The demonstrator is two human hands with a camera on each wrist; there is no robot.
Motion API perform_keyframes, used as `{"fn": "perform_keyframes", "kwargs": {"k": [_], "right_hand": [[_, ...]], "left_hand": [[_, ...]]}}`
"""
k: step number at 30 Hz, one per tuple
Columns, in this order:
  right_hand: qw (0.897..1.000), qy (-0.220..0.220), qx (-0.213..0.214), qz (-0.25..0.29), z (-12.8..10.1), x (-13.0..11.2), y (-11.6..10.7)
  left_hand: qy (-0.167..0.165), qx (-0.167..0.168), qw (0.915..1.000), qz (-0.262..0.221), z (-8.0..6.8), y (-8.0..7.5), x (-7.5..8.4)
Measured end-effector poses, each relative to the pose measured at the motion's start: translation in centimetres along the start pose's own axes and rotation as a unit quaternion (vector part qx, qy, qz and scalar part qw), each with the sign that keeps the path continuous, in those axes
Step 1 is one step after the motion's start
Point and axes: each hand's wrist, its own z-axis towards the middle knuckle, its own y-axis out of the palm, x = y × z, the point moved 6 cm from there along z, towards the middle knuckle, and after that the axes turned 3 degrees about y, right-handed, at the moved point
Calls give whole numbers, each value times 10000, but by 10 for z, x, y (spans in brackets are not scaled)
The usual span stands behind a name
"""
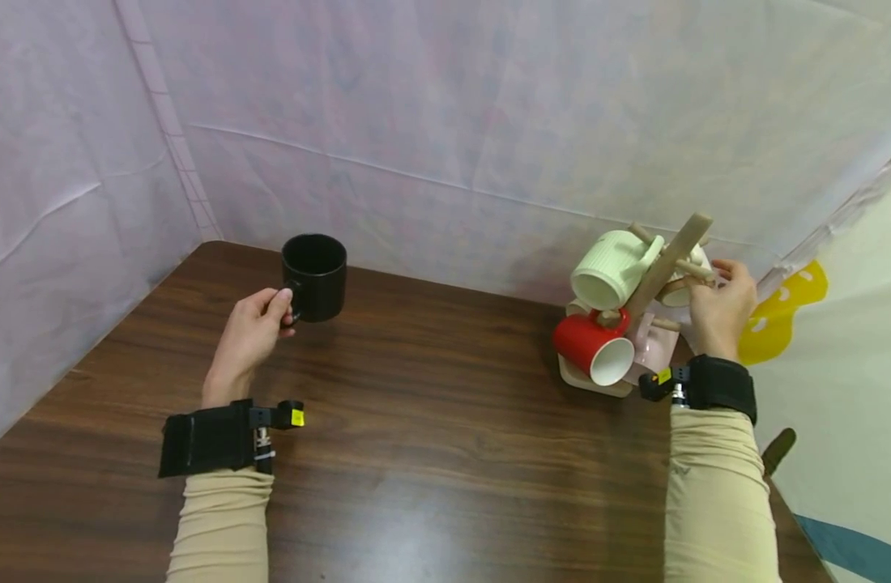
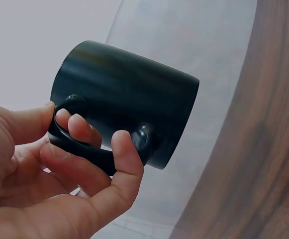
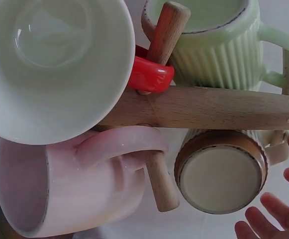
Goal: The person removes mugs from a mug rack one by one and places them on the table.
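Observation:
My left hand (image 1: 252,332) grips a black mug (image 1: 317,279) by its handle. The mug is upright, mouth up, and stands off the tabletop in the left wrist view. On the right, my right hand (image 1: 722,304) is beside a wooden mug tree (image 1: 667,263). In the right wrist view its spread fingers (image 3: 278,214) lie near a cream mug with a brown band (image 3: 221,179), with a gap between. A pale green ribbed mug (image 1: 611,271), a red mug with a white inside (image 1: 582,340) and a pink mug (image 3: 84,184) hang on the pegs.
The brown wooden table (image 1: 416,421) reaches back to a whitish sheet wall (image 1: 431,105). A yellow shape with pale holes (image 1: 777,324) lies beyond the table's right edge, with a dark green object (image 1: 779,450) nearer me.

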Motion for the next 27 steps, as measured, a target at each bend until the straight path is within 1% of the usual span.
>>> {"fn": "perform_keyframes", "kwargs": {"k": [5,9,19,25,27], "right_hand": [[9998,-134,12,-115,3,-1,0],[9996,-147,-43,-254,5,0,-1],[9979,-111,-467,-442,11,3,-3],[9968,-155,-739,-246,13,3,3],[9965,-195,-802,-124,13,1,4]], "left_hand": [[-154,25,9999,-71,0,-1,-8],[-244,43,9997,-71,1,0,-14],[-312,-12,9995,-102,4,5,-24],[-517,-178,9985,53,3,8,-33],[-572,-227,9981,23,3,8,-35]]}}
